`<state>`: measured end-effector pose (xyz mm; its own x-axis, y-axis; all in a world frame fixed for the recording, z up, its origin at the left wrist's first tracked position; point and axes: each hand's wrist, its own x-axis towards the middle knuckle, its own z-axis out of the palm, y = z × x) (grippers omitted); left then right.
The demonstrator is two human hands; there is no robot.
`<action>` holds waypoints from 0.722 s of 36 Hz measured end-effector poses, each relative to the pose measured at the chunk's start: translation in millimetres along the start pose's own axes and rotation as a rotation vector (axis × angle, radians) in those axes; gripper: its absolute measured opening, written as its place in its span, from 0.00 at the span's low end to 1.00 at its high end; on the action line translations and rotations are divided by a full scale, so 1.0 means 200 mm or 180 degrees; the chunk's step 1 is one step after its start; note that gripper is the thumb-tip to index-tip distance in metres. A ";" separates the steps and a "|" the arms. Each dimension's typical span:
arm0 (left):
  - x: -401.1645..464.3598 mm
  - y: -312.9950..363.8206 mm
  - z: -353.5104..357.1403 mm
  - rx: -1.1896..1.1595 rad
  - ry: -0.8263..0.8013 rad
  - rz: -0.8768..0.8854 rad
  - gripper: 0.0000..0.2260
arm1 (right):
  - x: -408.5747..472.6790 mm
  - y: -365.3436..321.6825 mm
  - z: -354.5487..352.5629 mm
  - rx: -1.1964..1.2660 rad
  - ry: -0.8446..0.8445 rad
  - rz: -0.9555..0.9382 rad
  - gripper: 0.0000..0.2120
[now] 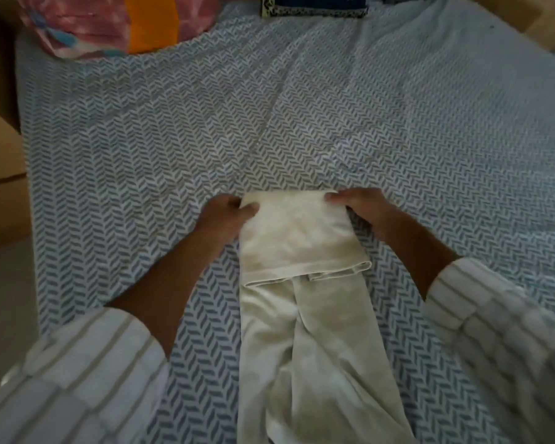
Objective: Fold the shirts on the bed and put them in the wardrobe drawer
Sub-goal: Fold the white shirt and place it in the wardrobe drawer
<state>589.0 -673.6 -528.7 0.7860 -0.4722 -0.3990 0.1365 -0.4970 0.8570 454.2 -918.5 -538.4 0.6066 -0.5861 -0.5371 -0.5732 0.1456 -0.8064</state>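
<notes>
Shirt [302, 283]: cream-white, folded into a long narrow strip, lying lengthwise on the bed from lower centre of the frame up to the middle; far end doubled back toward the camera, forming a thick rectangular flap on top of the strip, with its free hem just below centre.
Fold line: far edge of the flap, at centre of the frame, running between the two hands.
Left hand [228, 213]: left of centre, at the far left corner of the flap; fingers curled, thumb on top of the cloth; grip clamped on that corner of the shirt.
Right hand [356, 203]: right of centre, at the far right corner of the flap; fingers bent over the edge, tips on the cloth; grip pinching that corner.
Sleeves [77, 379]: white with pale stripes, at lower left and lower right of the frame, blurred; forearms bare above them.
Bed [141, 155]: filling most of the frame, covered by a sheet with a blue-grey herringbone print on white; long crease running from upper centre down toward the shirt.
Pillow [109, 24]: upper left of the frame, pink and blue print with an orange band, resting on the sheet.
Dark blue cushion [314, 4]: top centre, patterned border, only partly in view.
</notes>
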 end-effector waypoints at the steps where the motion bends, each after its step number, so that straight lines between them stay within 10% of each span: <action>1: 0.05 0.01 0.01 -0.0105 -0.0046 -0.0097 0.16 | 0.02 0.00 0.01 -0.0058 -0.0106 0.0011 0.24; 10: 0.05 -0.05 0.07 -0.0815 -0.0041 -0.0425 0.11 | 0.00 0.05 0.01 -0.0185 -0.0165 0.0198 0.19; 14: -0.24 0.03 0.06 -0.0305 0.0222 0.0345 0.14 | -0.26 -0.02 -0.06 0.0242 -0.0492 0.0174 0.16; 26: -1.32 -0.11 -0.14 0.0486 0.0055 0.1485 0.17 | -1.29 0.38 -0.34 -0.1220 -0.0495 -0.2205 0.14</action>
<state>395.6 -518.7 -433.1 0.7524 -0.6583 0.0229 -0.3216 -0.3368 0.8849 216.5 -809.7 -444.1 0.9470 -0.3213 0.0027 -0.1708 -0.5104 -0.8428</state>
